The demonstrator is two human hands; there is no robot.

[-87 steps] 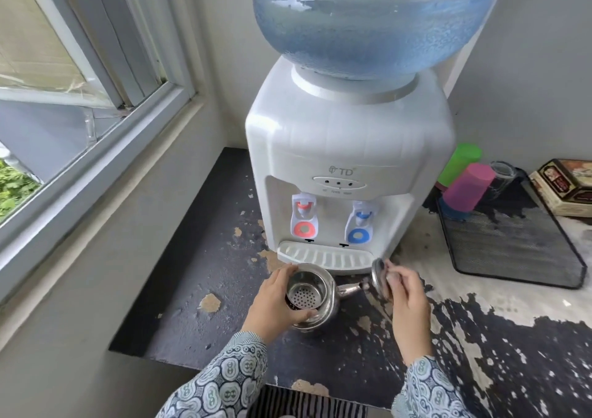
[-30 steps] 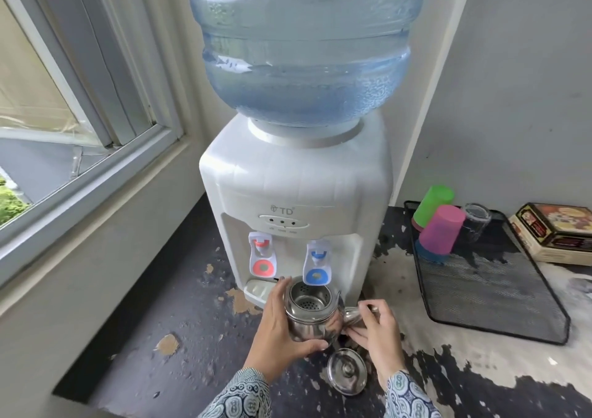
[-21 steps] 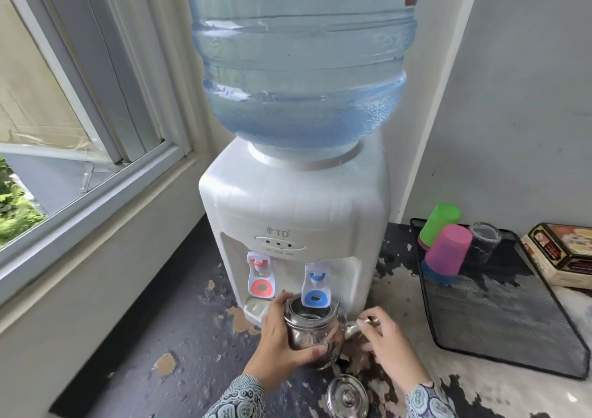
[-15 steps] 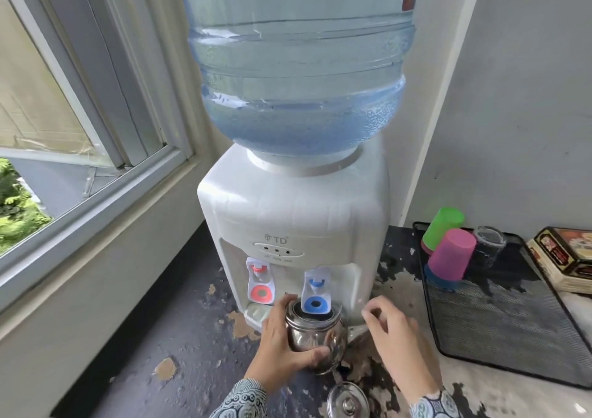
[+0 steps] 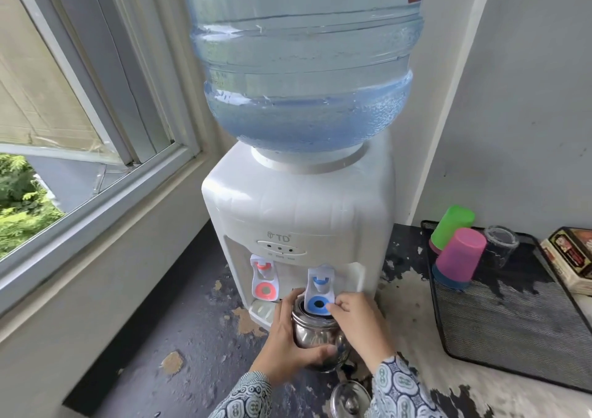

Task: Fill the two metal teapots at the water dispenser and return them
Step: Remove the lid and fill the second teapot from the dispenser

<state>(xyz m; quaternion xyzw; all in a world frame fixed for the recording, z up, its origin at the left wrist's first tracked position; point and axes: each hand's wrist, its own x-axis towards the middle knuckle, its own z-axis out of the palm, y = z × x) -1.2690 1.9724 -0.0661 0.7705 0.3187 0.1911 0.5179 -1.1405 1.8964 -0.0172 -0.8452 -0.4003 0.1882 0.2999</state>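
From the head camera, the left hand point(image 5: 283, 342) is wrapping its curled fingers and thumb round the belly of the metal teapot point(image 5: 315, 337), holding it up under the blue tap point(image 5: 318, 292) of the water dispenser point(image 5: 298, 212), with the open mouth sitting right beneath the spout. The right hand point(image 5: 358, 324) is reaching in from the other side, its fingertips curling against the edge of the blue tap lever; whether they are already pressing it is hard to tell, and no stream is showing. The teapot's lid point(image 5: 350, 398) is lying on the worn counter point(image 5: 179, 347), just in front of the pot and apart from it. Only one teapot is showing. The polished steel is looking stiff and slick, and it is likely going to be getting heavier as water enters, so a full wrap round the belly, or the handle if reachable, is seeming the safest hold
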